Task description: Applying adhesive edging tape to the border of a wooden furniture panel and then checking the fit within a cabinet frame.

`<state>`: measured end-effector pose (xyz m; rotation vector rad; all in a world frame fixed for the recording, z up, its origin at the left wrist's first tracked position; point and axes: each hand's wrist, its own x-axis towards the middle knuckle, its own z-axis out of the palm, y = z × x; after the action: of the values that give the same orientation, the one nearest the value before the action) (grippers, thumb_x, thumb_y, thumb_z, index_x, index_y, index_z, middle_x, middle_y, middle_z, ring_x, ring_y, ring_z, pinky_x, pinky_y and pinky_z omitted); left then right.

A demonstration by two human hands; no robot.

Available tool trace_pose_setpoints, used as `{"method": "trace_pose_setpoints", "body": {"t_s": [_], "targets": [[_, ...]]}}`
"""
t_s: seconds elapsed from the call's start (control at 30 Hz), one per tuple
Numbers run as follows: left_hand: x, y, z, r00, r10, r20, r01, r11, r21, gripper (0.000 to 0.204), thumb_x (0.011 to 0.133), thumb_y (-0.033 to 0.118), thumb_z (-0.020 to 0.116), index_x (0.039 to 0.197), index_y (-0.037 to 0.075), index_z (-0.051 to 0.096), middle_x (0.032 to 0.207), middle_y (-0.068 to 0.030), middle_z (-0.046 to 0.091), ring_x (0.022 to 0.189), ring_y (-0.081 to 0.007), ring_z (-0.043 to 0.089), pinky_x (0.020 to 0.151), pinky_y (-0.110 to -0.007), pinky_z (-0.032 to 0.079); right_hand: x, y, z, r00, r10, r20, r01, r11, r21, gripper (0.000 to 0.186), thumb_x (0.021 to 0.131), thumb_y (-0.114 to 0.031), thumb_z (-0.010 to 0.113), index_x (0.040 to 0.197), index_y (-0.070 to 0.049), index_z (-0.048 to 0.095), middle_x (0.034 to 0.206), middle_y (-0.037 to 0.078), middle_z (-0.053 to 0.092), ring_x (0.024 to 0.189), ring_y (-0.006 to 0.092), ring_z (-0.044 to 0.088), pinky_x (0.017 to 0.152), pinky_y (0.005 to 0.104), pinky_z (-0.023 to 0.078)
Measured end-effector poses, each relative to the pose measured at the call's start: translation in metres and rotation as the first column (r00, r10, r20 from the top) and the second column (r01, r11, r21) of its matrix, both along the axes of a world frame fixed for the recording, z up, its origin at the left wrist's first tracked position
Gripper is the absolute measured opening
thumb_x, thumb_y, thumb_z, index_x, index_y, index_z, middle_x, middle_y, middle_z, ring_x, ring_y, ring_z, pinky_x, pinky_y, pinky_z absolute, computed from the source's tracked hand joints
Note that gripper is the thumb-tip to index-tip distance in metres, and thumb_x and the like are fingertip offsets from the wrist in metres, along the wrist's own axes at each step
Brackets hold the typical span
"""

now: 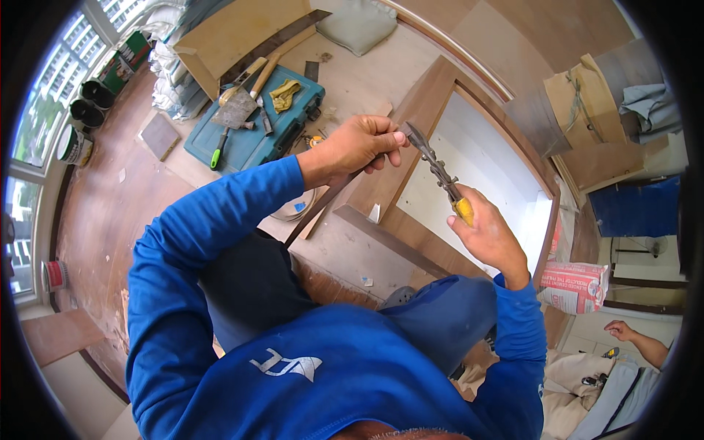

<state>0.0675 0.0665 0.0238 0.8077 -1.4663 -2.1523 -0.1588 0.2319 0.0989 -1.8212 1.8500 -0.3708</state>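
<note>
My left hand [350, 150] grips a long, thin brown strip [323, 205] that runs down toward my knees; its fingertips are beside the jaws of metal snips [440, 165]. My right hand [484, 231] is closed round the snips' yellow handle, angled up toward my left hand. Behind both hands lies a wooden cabinet box [396, 213] with a white interior. Left of it, a teal tool case [203, 141] bears a trowel [233, 110], a green-handled tool [219, 150] and a yellow glove [284, 95].
Buckets [75, 144] line the window at left, near stacked white sacks [176, 88]. Rolled boards [579, 110] lean at upper right. A cement bag [568, 286] lies right of the cabinet. Another person's hand [620, 331] and forearm show at lower right. A pillow-like sack [356, 26] is at the back.
</note>
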Motion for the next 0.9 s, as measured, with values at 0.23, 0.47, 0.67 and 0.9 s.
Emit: {"method": "trace_pose_setpoints", "body": {"t_s": [0.23,0.47,0.67,0.9], "targets": [[0.019,-0.009,-0.002,0.996,0.085,-0.014,-0.084,0.996,0.013,0.020,0.103,0.025,0.058,0.104,0.007,0.066,0.078,-0.0002,0.066,0.060,-0.0042,0.051,0.054,-0.020,0.041,0.011,-0.025,0.000,0.999,0.031,0.027,-0.032,0.999,0.019,0.043,0.089,-0.009,0.064,0.128,0.004,0.052,0.107,0.023,0.063,0.103,0.0375,0.061,0.093,0.0403,0.047],[0.032,-0.021,-0.005,0.989,0.144,-0.026,-0.144,0.990,-0.005,0.019,0.103,0.022,0.058,0.105,0.005,0.067,0.077,-0.0002,0.066,0.059,-0.0044,0.051,0.053,-0.021,0.041,0.020,-0.047,-0.007,1.000,0.022,0.017,-0.022,0.999,0.031,0.034,0.090,-0.010,0.064,0.121,0.001,0.053,0.100,0.021,0.061,0.094,0.0358,0.060,0.088,0.0387,0.047],[0.037,-0.030,-0.009,0.982,0.188,-0.017,-0.189,0.982,-0.011,0.022,0.103,0.022,0.057,0.113,0.005,0.066,0.080,-0.0004,0.067,0.062,-0.0055,0.052,0.055,-0.020,0.043,-0.012,-0.056,-0.052,0.985,-0.054,0.163,0.070,0.993,-0.095,0.035,0.090,-0.014,0.066,0.120,-0.003,0.053,0.087,0.011,0.058,0.081,0.0263,0.060,0.075,0.0379,0.049],[0.001,-0.030,-0.012,0.982,0.158,-0.100,-0.164,0.985,-0.055,0.023,0.103,0.022,0.056,0.118,0.007,0.064,0.086,-0.0009,0.064,0.070,-0.0072,0.055,0.063,-0.023,0.047,-0.138,-0.010,-0.098,0.748,-0.631,0.206,0.582,0.773,0.253,0.039,0.089,-0.022,0.068,0.121,-0.004,0.052,0.079,0.001,0.052,0.068,0.0085,0.052,0.058,0.0256,0.046]]}}
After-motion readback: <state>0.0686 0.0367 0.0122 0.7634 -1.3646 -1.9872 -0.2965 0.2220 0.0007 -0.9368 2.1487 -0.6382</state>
